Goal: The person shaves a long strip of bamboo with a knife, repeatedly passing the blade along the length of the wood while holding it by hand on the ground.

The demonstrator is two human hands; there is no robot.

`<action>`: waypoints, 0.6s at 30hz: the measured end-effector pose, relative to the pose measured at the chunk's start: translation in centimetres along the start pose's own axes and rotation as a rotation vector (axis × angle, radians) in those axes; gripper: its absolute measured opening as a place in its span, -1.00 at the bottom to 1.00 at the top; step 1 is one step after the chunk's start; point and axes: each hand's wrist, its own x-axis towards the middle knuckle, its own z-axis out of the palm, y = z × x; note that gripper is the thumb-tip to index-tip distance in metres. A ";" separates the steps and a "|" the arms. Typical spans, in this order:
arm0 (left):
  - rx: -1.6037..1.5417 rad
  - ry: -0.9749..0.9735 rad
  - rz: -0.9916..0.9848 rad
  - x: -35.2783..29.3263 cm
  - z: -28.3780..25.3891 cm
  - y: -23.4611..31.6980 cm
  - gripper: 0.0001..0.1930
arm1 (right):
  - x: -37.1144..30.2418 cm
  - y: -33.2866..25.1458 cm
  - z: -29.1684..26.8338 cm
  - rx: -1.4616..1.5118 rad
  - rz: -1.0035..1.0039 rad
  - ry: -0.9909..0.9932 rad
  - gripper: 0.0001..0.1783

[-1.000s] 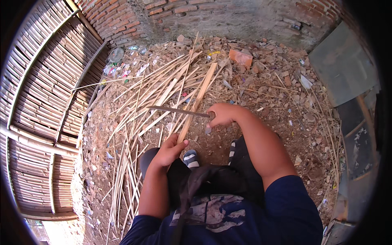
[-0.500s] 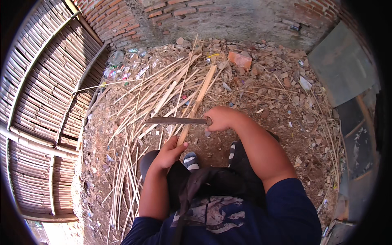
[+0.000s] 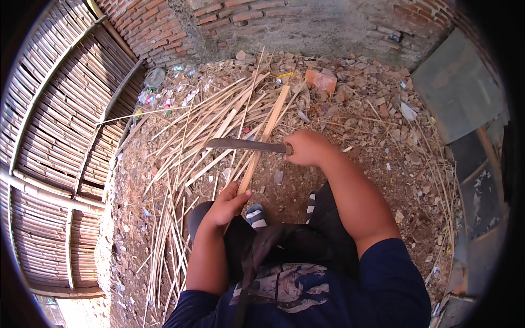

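The bare right hand [image 3: 306, 147] grips a long, dark metal knife [image 3: 246, 144] that crosses over, perhaps touching, the flat, pale wooden strip [image 3: 277, 105] held in the bare left hand [image 3: 228, 205]. Thin tan sticks [image 3: 227, 124] lie beyond, before a red brick wall [image 3: 262, 24].

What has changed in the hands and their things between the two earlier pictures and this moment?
The right hand and long, dark metal knife came nearer the person, then moved outward over the pale, flat wooden strip, ending slightly farther right. Nothing was grasped or released. The left hand still grips the strip's near part; the loose pale strips on the ground lie unchanged.
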 end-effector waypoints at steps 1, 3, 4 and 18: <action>0.000 0.007 -0.004 -0.2 -0.1 0.0 -0.78 | 0.1 -1.0 0.3 -0.032 -0.053 -0.039 -0.66; -0.005 0.013 -0.012 -0.4 -0.1 0.1 -0.78 | 0.1 -2.1 1.0 -0.048 -0.124 -0.032 -0.69; -0.009 0.012 -0.014 -0.4 0.0 0.2 -0.78 | 0.2 -2.4 1.2 -0.057 -0.157 -0.027 -0.70; 0.002 -0.012 0.005 -0.1 -0.2 0.0 -0.76 | 0.0 1.1 -0.1 0.078 0.018 0.032 -0.60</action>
